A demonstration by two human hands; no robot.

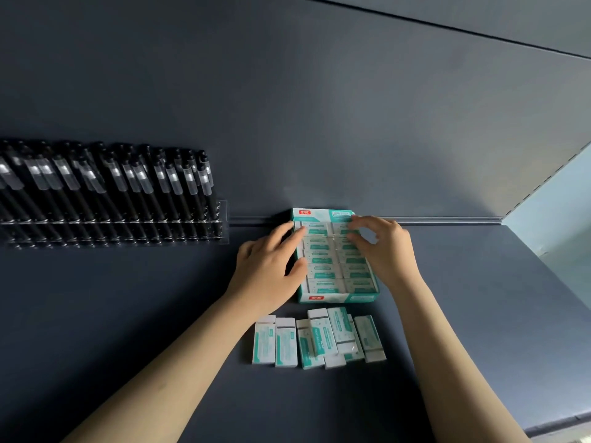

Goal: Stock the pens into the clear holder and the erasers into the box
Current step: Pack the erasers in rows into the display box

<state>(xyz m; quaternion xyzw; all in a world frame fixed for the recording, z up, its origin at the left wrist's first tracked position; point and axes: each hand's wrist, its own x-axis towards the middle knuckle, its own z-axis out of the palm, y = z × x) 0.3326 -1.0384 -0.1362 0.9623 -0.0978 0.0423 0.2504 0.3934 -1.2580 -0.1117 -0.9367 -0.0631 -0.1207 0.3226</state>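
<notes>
A teal and white eraser box [335,297] stands on the dark shelf against the back wall, filled with rows of wrapped erasers [324,270]. My left hand [268,270] rests against the box's left side, its fingertips touching the top left eraser and the thumb on the box's left wall. My right hand [383,244] is over the box's right half, its curled fingertips pinching an eraser in the back right row. Several loose erasers [316,342] lie in a row in front of the box. At left, the clear holder [128,231] holds many black pens [128,187].
The dark shelf surface [160,298] stretches left of the box and below the loose erasers. A rail runs along the back wall behind the box [447,221]. The shelf's right edge [559,314] slants down at far right.
</notes>
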